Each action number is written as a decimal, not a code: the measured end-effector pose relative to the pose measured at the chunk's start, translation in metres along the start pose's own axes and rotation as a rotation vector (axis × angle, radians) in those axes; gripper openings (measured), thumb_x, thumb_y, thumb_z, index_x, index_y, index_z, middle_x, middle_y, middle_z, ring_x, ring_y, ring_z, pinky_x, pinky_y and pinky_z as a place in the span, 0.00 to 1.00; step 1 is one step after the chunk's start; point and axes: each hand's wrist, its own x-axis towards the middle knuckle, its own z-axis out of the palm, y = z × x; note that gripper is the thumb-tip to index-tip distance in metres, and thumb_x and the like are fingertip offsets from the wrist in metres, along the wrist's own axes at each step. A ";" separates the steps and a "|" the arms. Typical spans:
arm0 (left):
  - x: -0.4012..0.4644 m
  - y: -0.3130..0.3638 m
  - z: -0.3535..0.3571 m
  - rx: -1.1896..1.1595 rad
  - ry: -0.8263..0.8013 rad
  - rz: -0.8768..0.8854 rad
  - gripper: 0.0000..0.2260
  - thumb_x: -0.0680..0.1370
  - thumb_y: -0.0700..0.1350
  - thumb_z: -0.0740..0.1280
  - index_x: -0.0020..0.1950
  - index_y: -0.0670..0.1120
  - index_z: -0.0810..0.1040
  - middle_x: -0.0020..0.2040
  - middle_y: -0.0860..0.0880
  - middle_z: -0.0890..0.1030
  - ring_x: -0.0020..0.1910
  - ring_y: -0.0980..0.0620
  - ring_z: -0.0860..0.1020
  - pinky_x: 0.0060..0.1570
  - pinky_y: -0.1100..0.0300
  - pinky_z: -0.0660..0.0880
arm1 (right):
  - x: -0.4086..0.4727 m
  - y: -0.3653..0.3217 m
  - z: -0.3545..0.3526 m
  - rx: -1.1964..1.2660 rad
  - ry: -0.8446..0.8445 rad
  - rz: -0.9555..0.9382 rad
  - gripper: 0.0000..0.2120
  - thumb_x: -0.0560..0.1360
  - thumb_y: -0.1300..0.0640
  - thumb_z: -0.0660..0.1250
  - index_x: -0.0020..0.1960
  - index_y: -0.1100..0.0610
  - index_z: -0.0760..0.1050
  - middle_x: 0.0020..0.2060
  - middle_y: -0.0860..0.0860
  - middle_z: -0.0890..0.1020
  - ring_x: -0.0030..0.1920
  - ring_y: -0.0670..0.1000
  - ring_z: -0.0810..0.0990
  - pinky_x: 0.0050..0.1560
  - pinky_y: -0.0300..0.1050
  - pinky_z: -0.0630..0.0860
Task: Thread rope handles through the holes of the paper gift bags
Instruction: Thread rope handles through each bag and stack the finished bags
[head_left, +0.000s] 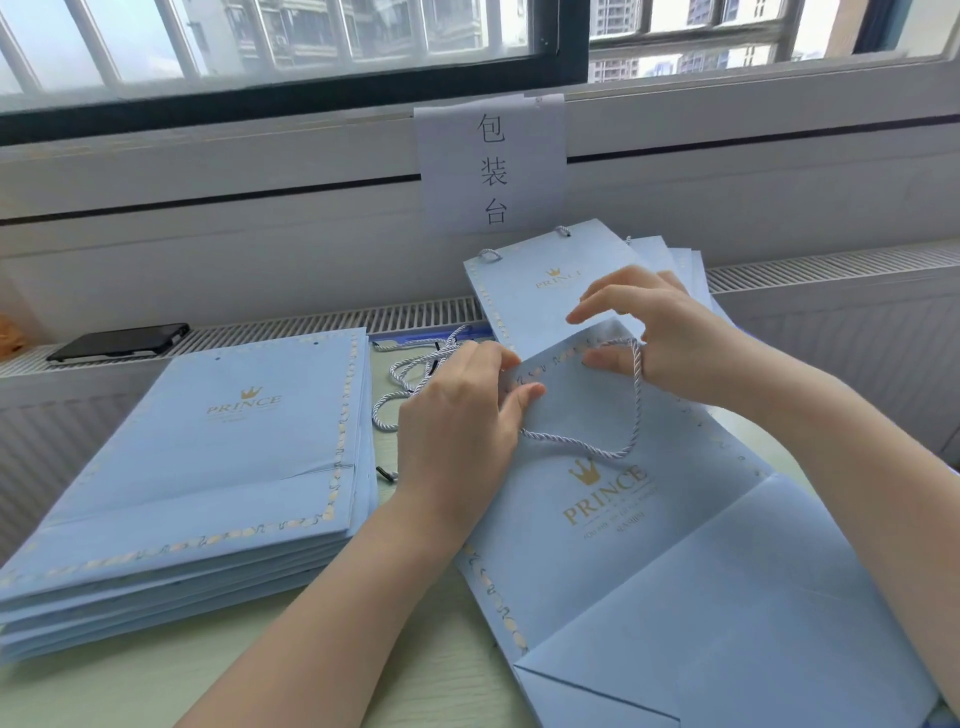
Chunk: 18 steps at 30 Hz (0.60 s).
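A flat light-blue paper gift bag (623, 545) with a gold crown and "PRINCE" print lies before me, its top edge away from me. A silver-white twisted rope handle (597, 447) loops over its front. My left hand (457, 415) pinches the bag's top edge at the left hole, where one rope end meets it. My right hand (654, 332) holds the top edge at the right hole, the rope passing by its thumb. Whether the rope ends pass through the holes is hidden by my fingers.
A pile of flat bags without handles (218, 467) lies at the left. Finished bags with handles (535, 291) lean against the wall behind. Loose rope handles (410, 369) lie between the piles. A black phone (119, 340) rests on the radiator ledge. A paper sign (491, 166) hangs on the wall.
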 end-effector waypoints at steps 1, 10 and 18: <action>0.000 0.000 0.000 0.020 0.018 0.033 0.09 0.73 0.49 0.71 0.48 0.47 0.78 0.42 0.54 0.80 0.41 0.53 0.77 0.35 0.62 0.64 | -0.001 0.000 -0.001 0.019 -0.009 -0.009 0.13 0.71 0.56 0.72 0.55 0.49 0.78 0.53 0.45 0.73 0.55 0.47 0.65 0.52 0.32 0.60; 0.012 -0.002 -0.011 0.072 -0.153 0.034 0.06 0.79 0.47 0.63 0.47 0.46 0.77 0.39 0.51 0.79 0.39 0.48 0.76 0.36 0.56 0.67 | 0.001 -0.010 0.001 -0.069 0.007 -0.073 0.12 0.70 0.58 0.74 0.51 0.60 0.77 0.37 0.41 0.71 0.36 0.38 0.69 0.39 0.25 0.63; 0.045 0.018 -0.011 -0.286 -0.422 -0.104 0.11 0.79 0.37 0.60 0.51 0.45 0.81 0.40 0.52 0.80 0.41 0.53 0.76 0.40 0.64 0.71 | 0.000 -0.018 -0.003 -0.079 0.082 -0.144 0.16 0.69 0.57 0.75 0.53 0.60 0.74 0.39 0.38 0.68 0.41 0.40 0.62 0.45 0.26 0.63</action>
